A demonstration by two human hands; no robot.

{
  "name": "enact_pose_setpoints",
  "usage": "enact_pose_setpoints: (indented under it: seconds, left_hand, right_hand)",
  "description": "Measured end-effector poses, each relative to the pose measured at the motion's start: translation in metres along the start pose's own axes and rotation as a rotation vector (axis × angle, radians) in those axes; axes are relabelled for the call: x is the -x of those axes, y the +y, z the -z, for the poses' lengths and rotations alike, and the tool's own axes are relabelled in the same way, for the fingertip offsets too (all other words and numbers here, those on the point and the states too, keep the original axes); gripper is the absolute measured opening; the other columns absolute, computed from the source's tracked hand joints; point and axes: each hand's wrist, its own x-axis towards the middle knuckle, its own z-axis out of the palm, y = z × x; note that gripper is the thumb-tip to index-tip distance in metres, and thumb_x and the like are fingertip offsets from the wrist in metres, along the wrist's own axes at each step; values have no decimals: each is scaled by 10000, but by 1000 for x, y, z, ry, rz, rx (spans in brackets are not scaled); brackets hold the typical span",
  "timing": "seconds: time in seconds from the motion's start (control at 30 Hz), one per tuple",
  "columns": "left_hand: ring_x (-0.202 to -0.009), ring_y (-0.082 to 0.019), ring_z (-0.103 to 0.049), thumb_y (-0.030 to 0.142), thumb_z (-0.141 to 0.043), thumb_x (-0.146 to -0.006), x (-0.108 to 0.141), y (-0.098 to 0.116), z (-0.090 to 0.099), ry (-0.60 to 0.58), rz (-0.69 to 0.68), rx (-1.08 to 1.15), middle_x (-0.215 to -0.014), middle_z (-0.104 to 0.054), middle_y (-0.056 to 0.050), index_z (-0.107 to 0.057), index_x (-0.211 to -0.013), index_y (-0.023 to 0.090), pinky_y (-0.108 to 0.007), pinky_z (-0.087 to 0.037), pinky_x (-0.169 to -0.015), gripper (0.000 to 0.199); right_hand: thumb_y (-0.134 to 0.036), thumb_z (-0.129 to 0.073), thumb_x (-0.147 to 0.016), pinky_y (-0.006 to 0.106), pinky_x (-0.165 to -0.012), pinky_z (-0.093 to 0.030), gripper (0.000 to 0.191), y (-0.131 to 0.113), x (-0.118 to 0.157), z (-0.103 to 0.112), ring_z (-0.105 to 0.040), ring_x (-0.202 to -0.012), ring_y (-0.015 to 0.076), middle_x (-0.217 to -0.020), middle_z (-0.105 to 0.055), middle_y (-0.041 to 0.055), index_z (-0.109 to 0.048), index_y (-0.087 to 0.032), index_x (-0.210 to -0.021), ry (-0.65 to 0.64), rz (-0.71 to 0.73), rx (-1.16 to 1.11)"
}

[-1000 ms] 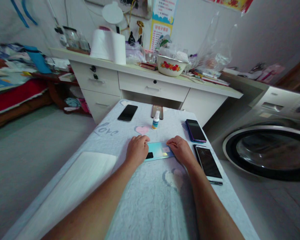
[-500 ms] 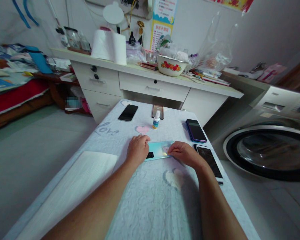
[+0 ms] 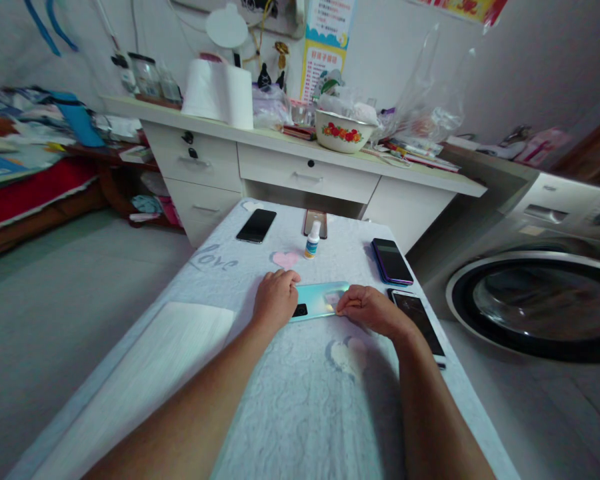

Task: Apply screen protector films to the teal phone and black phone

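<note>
A light blue smartphone (image 3: 315, 299) lies crosswise on the table, back side up, its dark camera block at the left end. My left hand (image 3: 276, 298) is closed round that left end, near the camera block. At the other end, the fingers of my right hand (image 3: 364, 307) are pinched together against the phone's back, by a pale shiny patch (image 3: 332, 301). What lies between those fingertips, if anything, is hidden. Beyond the phone stands a small white spray bottle (image 3: 312, 241) with a blue and yellow label.
A black phone (image 3: 257, 226) lies far left and a brown-rimmed phone case (image 3: 315, 223) behind the bottle. Stacked phones (image 3: 392, 261) and a white-framed phone (image 3: 420, 323) line the right edge. White paper (image 3: 145, 373) covers the left front. Drawers (image 3: 305, 175) and a washing machine (image 3: 540, 267) border the table.
The fingertips of my right hand have shifted slightly towards the near edge of the light blue phone. My left hand and the phone stay in place.
</note>
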Motion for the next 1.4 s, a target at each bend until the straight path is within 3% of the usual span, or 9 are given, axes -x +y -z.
enact_pose_setpoints:
  seconds: [0.27, 0.5, 0.77, 1.03, 1.4]
  left_hand:
    - [-912, -205, -592, 81, -456, -791, 0, 2, 1, 4, 15, 4, -986, -695, -45, -642, -879, 205, -350, -430, -852, 240]
    - [-919, -204, -589, 81, -446, -798, 0, 0, 0, 5, 6, 8, -980, -692, -47, -641, -892, 201, -348, -424, -857, 247]
    - [-926, -206, -584, 88, -448, -806, 0, -3, -2, 3, 1, -3, -981, -688, -48, -645, -902, 203, -349, -421, -859, 248]
    - [-942, -203, -585, 90, -449, -806, -1, -4, -4, -5, 11, -1, -988, -687, -45, -643, -913, 200, -345, -422, -876, 247]
    - [-933, -208, -589, 90, -444, -802, 0, -3, -4, 1, -1, 2, -989, -689, -52, -639, -909, 191, -354, -422, -864, 245]
  right_hand:
    - [-147, -566, -774, 252, -752, -480, 155, 1, -10, -8, -640, -817, 159, -856, -687, 36, -712, -196, -791, 241, 83, 204]
    - [-127, -564, -810, 253, -760, -443, 186, -5, -23, -18, -615, -806, 163, -852, -659, 57, -739, -181, -845, 443, 75, 412]
    - [-203, -550, -870, 263, -771, -408, 207, -2, -34, -22, -597, -829, 182, -868, -652, 75, -752, -190, -917, 544, 33, 572]
    - [-165, -548, -874, 246, -771, -401, 213, -3, -34, -23, -589, -829, 172, -858, -648, 67, -752, -194, -927, 529, 73, 632]
    - [-123, -585, -826, 248, -753, -433, 166, -11, -22, -18, -605, -800, 159, -843, -650, 50, -738, -174, -864, 392, 154, 463]
